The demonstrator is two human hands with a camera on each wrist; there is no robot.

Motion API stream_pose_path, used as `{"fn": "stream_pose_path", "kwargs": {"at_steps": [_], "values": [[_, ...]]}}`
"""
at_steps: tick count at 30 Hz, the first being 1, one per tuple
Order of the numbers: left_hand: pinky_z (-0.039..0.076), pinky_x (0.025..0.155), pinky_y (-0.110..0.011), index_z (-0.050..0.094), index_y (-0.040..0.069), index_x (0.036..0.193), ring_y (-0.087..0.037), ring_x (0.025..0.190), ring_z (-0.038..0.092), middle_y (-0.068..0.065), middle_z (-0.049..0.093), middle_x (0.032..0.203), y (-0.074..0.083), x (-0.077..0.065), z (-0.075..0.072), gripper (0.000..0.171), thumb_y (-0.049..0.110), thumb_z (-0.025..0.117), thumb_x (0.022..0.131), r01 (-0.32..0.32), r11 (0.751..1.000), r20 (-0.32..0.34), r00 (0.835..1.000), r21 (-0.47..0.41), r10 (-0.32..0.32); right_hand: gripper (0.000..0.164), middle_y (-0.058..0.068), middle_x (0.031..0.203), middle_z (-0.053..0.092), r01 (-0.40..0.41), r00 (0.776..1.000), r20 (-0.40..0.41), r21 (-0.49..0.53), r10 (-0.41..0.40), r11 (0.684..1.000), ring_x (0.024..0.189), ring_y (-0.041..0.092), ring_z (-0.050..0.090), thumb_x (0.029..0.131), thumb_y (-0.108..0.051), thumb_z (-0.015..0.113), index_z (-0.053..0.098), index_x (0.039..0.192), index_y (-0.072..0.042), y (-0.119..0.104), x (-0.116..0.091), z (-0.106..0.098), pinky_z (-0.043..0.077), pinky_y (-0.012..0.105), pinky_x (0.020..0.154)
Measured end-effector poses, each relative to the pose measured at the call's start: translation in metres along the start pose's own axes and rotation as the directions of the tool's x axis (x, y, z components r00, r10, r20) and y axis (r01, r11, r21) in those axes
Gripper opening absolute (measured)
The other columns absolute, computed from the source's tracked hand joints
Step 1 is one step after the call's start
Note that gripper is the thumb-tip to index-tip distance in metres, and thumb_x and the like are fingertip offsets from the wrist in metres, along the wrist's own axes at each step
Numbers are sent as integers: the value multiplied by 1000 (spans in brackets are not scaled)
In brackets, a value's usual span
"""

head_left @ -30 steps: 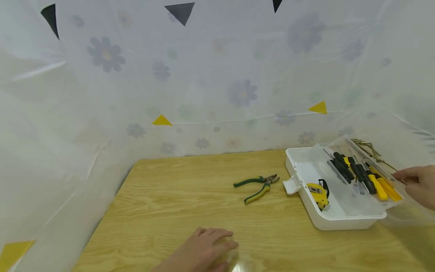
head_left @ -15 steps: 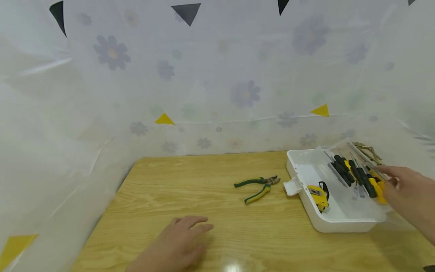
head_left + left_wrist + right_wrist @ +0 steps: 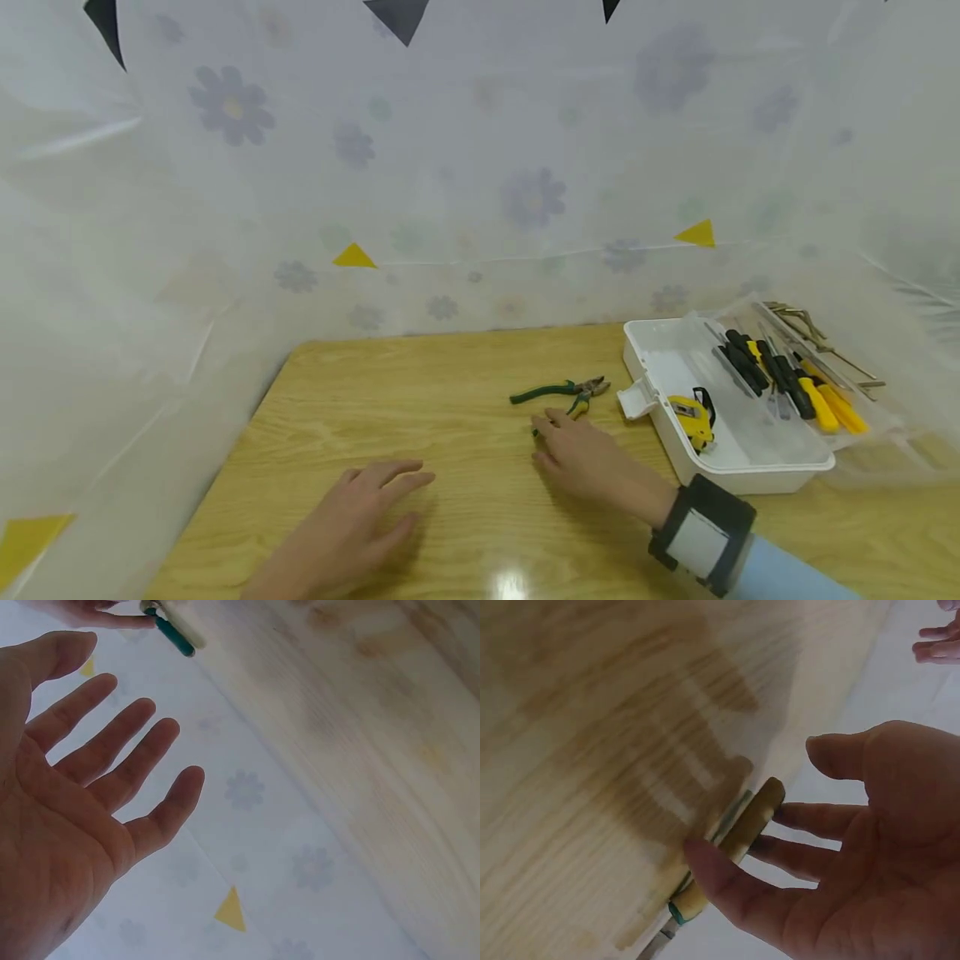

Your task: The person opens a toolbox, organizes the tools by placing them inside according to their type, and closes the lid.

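Note:
Combination pliers (image 3: 588, 388) with green and yellow handles lie spread on the wooden table. My right hand (image 3: 588, 460) reaches over the nearer handle (image 3: 746, 829). In the right wrist view that handle hides the tips of some fingers, while the thumb stands apart from it; firm contact cannot be told. My left hand (image 3: 337, 525) is above the table at the lower left, fingers loosely spread and holding nothing. The left wrist view shows its bare palm (image 3: 67, 817).
A white toolbox (image 3: 750, 477) stands open at the right, with a yellow tape measure (image 3: 693, 419) inside. Its clear tray holds several screwdrivers (image 3: 825, 404) and brass-coloured bent rods (image 3: 813, 333). A latch flap (image 3: 637, 400) juts out towards the pliers. Flower-patterned sheeting (image 3: 480, 192) surrounds the table.
My right hand has left the toolbox's tray and come leftward to the pliers' nearer handle. My left hand has drifted left. The bent rods in the tray show again.

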State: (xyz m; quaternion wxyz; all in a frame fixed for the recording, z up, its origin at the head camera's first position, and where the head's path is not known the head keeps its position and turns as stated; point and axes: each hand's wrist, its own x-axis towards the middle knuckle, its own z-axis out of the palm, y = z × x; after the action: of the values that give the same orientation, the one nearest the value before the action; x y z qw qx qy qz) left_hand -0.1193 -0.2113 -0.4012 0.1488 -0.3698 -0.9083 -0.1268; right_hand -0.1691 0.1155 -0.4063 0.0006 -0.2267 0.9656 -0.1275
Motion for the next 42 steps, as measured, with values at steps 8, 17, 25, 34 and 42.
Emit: {"fn": "stream_pose_path", "kwargs": {"at_steps": [8, 17, 25, 34, 42], "values": [[54, 81, -41, 67, 22, 132, -14, 111, 68, 1, 69, 130, 3, -3, 4, 46, 23, 80, 88, -17, 999, -43, 999, 29, 18, 42, -1, 65, 47, -25, 998, -57, 28, 27, 999, 55, 12, 43, 99, -30, 67, 55, 65, -8, 8, -6, 13, 45, 32, 55], [55, 81, -41, 69, 22, 129, -14, 111, 68, 2, 70, 127, 2, -5, 5, 46, 23, 82, 85, -43, 998, -66, 997, 48, 46, 65, 5, 74, 57, -308, 951, 68, 89, 303, 947, 56, 16, 49, 90, -67, 64, 65, 80, -3, 9, -27, -1, 43, 32, 52], [55, 80, -41, 68, 21, 130, -15, 110, 68, 1, 70, 128, 3, -6, 6, 44, 25, 80, 88, -40, 999, -39, 998, 23, 40, 65, 18, 111, 46, -254, 963, 108, 72, 245, 965, 78, 29, 52, 80, -43, 82, 57, 123, -2, 0, -37, 6, 49, 44, 63], [56, 79, -39, 69, 21, 128, -14, 106, 69, 2, 71, 125, -1, -6, 8, 44, 25, 81, 87, -59, 997, -75, 995, 46, 63, 50, 11, 93, 55, -205, 977, 90, 146, 193, 968, 76, 24, 50, 70, -15, 76, 56, 116, -10, 3, -44, 4, 45, 40, 67], [56, 77, -38, 70, 22, 126, -13, 104, 70, 3, 72, 123, 0, -5, 10, 42, 24, 82, 86, -51, 998, -77, 996, 38, 54, 15, -1, 87, 59, -122, 992, 36, 207, 117, 971, 70, 10, 47, 87, -29, 74, 67, 91, -17, 14, -55, 5, 39, 25, 59]]}}
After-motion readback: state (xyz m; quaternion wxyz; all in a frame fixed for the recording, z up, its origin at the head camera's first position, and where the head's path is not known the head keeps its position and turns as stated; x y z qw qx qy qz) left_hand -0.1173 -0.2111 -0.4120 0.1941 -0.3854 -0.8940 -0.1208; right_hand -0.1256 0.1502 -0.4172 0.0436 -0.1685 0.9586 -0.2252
